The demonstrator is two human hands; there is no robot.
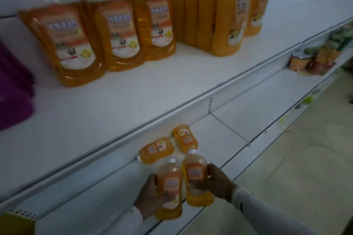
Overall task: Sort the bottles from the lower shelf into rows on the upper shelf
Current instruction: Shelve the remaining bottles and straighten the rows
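Observation:
My left hand [150, 198] grips an orange bottle [169, 183] with a white cap, held upright over the lower shelf [229, 126]. Beside it, my right hand [219, 185] grips a second orange bottle [196, 175]. Two more orange bottles lie flat on the lower shelf just behind: one [156, 150] with its cap to the left, another [185, 138] further back. On the upper shelf [133, 105] three wide orange bottles [107, 34] stand in a row at the left. A cluster of taller orange bottles [219, 11] stands at the back right.
A purple object [13, 86] sits at the left end of the upper shelf. Bagged goods [321, 55] lie far right on the lower shelf. The pale floor [305, 168] runs along the right. A yellow item [17, 225] shows at the bottom left corner.

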